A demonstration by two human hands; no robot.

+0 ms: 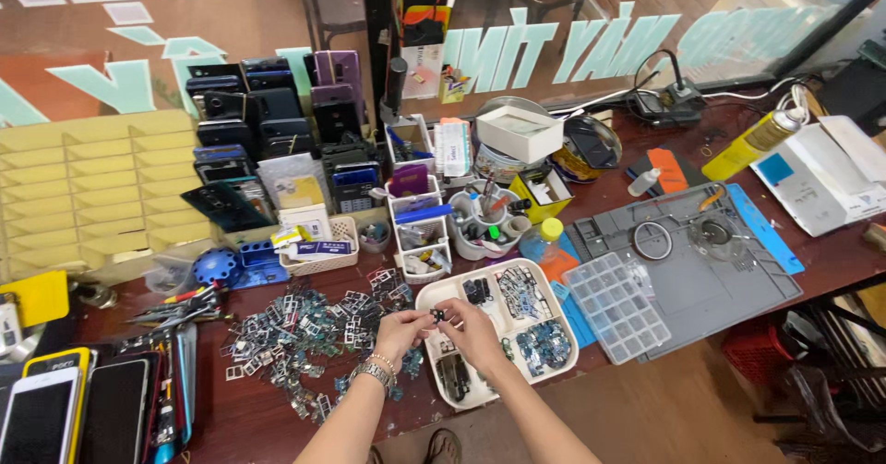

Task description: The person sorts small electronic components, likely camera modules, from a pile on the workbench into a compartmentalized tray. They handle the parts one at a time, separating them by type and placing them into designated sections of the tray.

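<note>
My left hand (401, 332), with a metal watch on the wrist, and my right hand (472, 328) meet above the near edge of a white divided tray (503, 275). Between their fingertips they pinch a small dark part (437, 315). The tray's compartments hold small dark and blue electronic parts. A loose pile of small metal frames and parts (309, 335) lies on the red-brown table just left of my left hand.
A clear compartment box (616, 305) lies on a grey work mat (701, 279) to the right. Phones (55, 409) and tools lie at the left. Racks of phones, small bins, a cup of tools, a yellow spray can (752, 144) stand behind.
</note>
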